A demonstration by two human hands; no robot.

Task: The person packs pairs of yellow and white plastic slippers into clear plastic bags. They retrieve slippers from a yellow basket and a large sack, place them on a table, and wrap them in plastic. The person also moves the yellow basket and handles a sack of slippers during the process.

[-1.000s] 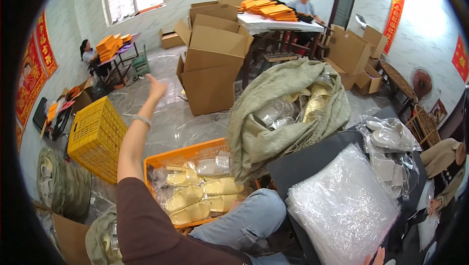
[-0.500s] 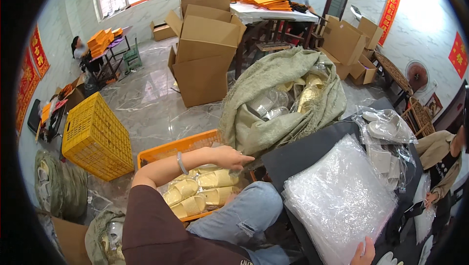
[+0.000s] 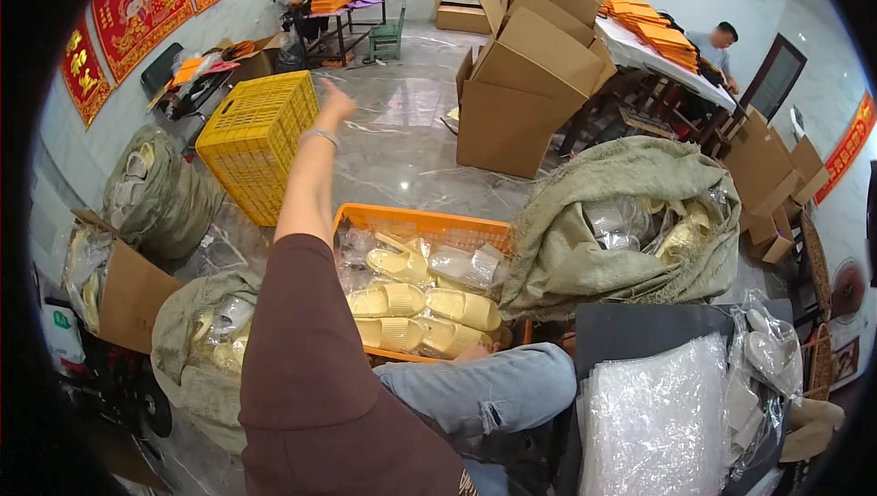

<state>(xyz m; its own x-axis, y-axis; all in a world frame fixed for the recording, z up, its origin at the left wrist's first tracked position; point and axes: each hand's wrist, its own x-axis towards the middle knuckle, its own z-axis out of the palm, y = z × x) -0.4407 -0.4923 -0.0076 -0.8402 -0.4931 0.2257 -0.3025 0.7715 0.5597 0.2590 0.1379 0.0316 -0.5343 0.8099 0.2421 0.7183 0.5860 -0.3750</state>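
My left hand (image 3: 336,103) is stretched out far in front, with a finger pointing forward and nothing visible in it. A bracelet (image 3: 320,136) circles its wrist. In the picture the hand overlaps the right edge of a yellow plastic crate (image 3: 260,131); whether they touch cannot be told. Below the forearm, an orange crate (image 3: 429,215) holds pale yellow slippers (image 3: 388,300), several in clear wrapping. My right hand is out of view. At my right, a stack of clear plastic bags (image 3: 653,414) lies on a black tabletop (image 3: 639,327), beside white slippers in clear bags (image 3: 767,350).
A green woven sack (image 3: 585,258) of wrapped slippers stands beyond the table. More sacks (image 3: 164,195) and a cardboard box (image 3: 137,295) sit at the left. Large cartons (image 3: 512,121) rise ahead. Two people work at far tables stacked with orange pieces (image 3: 653,35).
My left hand has swung forward and left from above the orange crate. The view has turned left, and my right hand, earlier on the plastic bags, has left it.
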